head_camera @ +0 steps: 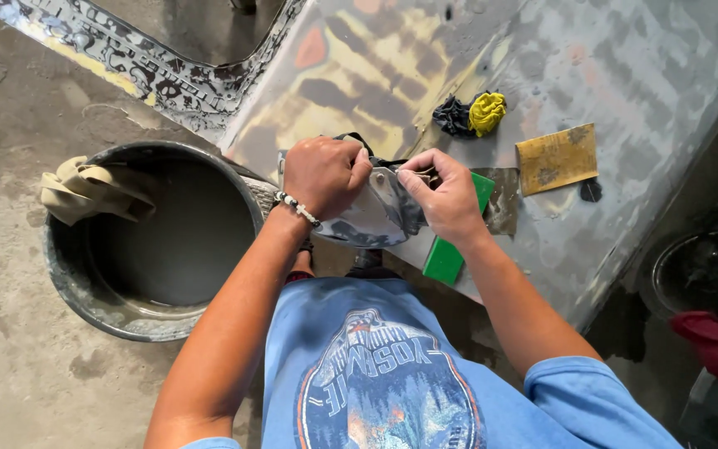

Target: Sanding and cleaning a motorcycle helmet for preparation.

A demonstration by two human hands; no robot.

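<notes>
Over sanded panel (641, 75), metal piece (371, 218) between fingers (413, 179).

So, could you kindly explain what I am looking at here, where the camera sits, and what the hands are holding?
The camera sits on a person's head and looks down at their own bare hands. The left hand and right hand together grip a grey-smeared flat piece, perhaps a mixing board. Below lies a sanded, patchy metal panel carrying a green block, a tan sandpaper sheet and yellow and dark rags. On the concrete floor to the left stands a grey bucket with a beige cloth draped over its rim.
</notes>
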